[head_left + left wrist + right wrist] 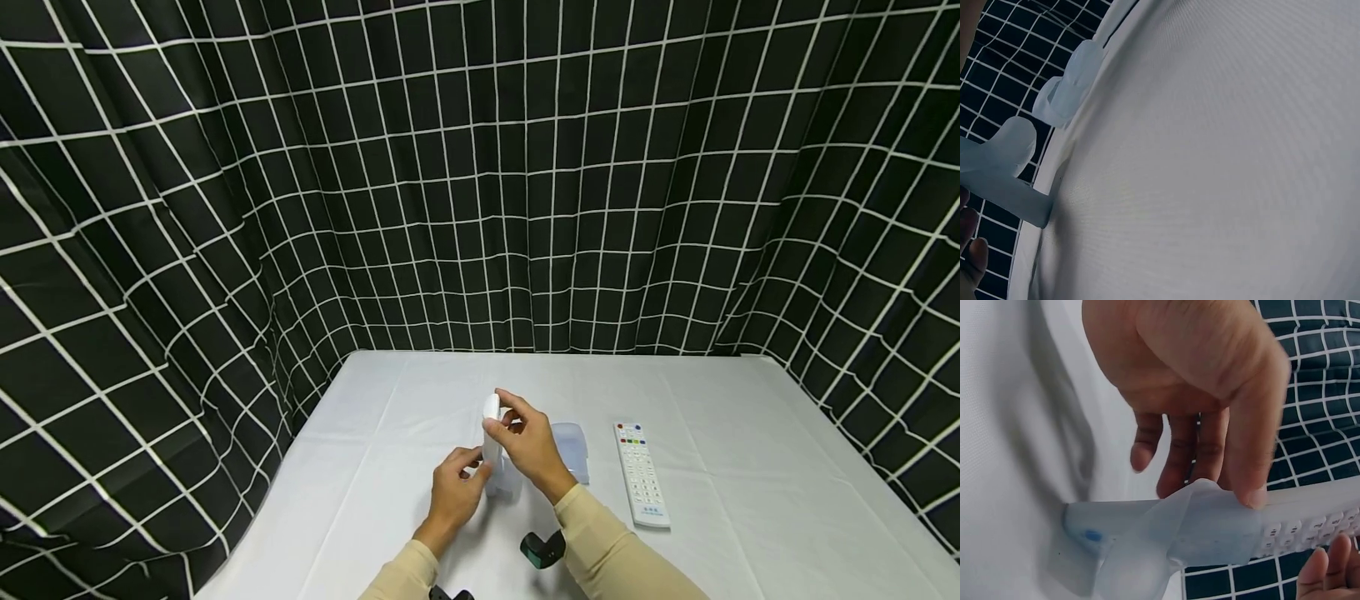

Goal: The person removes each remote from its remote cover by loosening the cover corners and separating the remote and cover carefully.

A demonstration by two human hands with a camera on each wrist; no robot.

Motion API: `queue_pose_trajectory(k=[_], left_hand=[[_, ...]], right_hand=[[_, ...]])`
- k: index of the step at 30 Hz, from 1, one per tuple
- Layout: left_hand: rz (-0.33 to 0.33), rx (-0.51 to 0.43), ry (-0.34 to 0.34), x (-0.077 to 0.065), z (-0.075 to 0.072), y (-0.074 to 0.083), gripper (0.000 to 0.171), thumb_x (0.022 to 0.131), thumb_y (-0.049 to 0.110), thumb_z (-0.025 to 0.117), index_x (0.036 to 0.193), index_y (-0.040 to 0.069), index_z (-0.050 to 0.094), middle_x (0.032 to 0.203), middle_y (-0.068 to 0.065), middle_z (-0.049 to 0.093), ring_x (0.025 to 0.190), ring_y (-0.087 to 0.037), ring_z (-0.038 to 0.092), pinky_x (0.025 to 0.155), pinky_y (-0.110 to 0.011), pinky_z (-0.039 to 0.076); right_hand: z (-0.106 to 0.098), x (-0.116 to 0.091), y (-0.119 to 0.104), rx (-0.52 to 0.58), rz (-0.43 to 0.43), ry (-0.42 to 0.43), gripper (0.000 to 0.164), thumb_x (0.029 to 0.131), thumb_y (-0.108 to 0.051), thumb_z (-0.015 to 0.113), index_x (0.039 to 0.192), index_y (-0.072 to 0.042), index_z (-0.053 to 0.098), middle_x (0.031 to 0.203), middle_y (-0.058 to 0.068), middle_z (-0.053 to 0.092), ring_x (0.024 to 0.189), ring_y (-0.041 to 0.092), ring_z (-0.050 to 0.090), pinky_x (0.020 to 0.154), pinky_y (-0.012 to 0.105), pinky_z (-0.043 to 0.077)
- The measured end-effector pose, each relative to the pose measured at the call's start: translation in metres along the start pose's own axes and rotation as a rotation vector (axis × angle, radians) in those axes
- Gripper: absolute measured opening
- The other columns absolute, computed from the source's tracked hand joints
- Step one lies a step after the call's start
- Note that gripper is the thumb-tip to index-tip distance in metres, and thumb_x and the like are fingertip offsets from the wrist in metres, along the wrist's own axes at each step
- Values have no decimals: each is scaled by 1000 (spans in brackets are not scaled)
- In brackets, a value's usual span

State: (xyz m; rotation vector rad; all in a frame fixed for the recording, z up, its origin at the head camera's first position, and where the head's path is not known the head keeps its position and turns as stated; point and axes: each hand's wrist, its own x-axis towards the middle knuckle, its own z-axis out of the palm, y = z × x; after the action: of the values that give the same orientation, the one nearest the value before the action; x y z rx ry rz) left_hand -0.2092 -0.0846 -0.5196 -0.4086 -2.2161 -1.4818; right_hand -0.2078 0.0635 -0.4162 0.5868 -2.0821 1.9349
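A white remote control point(1307, 515) is held between both hands, with rows of buttons along one face. One end of it is inside a bluish translucent sleeve point(1210, 540), whose loose part folds out to the side near the tablecloth. My right hand point(531, 442) pinches the remote, its thumb at the sleeve's edge in the right wrist view. My left hand point(455, 492) grips the remote's edge with thumb and fingers, by the buttons. In the left wrist view, only some fingertips of that hand show beside the sleeve point(1004, 194).
Another white remote control point(642, 475) lies face up to the right. Beyond my right wrist lies a bluish translucent piece point(572, 450), partly hidden. White cloth covers the table point(360, 500), and a black curtain with a white grid point(525, 208) stands around it.
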Motion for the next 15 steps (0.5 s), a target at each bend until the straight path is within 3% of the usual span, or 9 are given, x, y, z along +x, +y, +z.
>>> queue_pose_trajectory(k=[6,9,15], left_hand=[[135,0,108,-2,0,-6,16,82,5,74,98,4,75,83,2,68,77,-18,62,63,-34,50],[142,8,117,-2,0,-7,21,78,4,77,99,3,75,82,1,68,75,-21,62,62,-37,51],[95,73,104,-4,-2,-9,26,76,8,81,101,5,76,81,2,69,73,-23,62,62,-32,49]], right_hand=[[4,1,3,-37,-4,88,44,83,-3,75,122,8,58,85,19,57,70,28,54,61,23,46],[6,1,4,-55,-1,129,43,81,-3,76,119,8,59,84,19,57,70,27,53,62,24,46],[8,4,6,-85,1,162,44,81,-5,77,118,9,59,82,15,57,70,27,54,60,22,45]])
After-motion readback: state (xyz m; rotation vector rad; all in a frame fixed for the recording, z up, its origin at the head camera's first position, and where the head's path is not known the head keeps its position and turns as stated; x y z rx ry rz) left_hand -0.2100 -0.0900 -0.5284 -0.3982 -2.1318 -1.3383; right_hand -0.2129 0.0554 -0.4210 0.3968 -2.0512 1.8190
